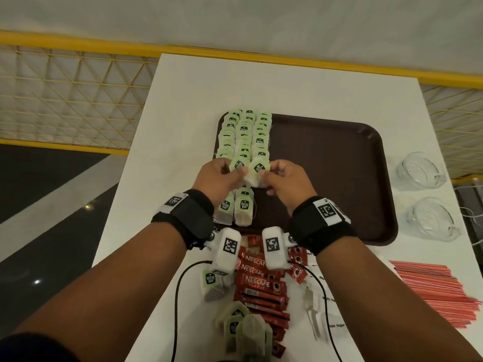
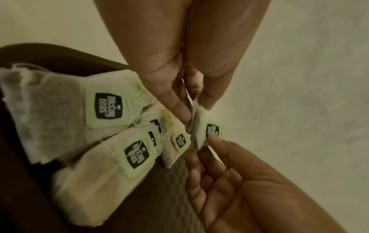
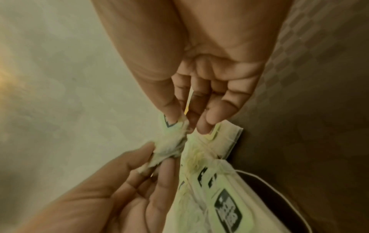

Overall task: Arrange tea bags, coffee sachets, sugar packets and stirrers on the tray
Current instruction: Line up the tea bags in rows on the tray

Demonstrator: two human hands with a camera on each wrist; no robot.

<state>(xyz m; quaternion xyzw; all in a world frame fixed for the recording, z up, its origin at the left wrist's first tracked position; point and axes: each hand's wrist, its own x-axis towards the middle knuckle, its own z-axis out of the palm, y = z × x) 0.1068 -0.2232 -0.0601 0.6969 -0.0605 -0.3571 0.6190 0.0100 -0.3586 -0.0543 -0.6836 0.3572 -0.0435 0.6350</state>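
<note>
A brown tray (image 1: pixel 339 178) lies on the white table, with three columns of green-tagged tea bags (image 1: pixel 245 134) along its left side. Just above those columns both hands pinch one tea bag (image 1: pixel 257 172). My left hand (image 1: pixel 241 173) holds its left side and my right hand (image 1: pixel 262 175) its right. The left wrist view shows this tea bag (image 2: pixel 207 134) between my left fingertips (image 2: pixel 183 116) and the right thumb. In the right wrist view my right hand (image 3: pixel 187 124) pinches the bag's tag end.
Loose tea bags (image 1: pixel 211 283), red coffee sachets (image 1: pixel 261 283) and white sugar packets (image 1: pixel 321 317) lie near the table's front edge. Red stirrers (image 1: pixel 439 291) are piled at the right. Two glass cups (image 1: pixel 418 171) stand right of the tray. A yellow railing runs behind.
</note>
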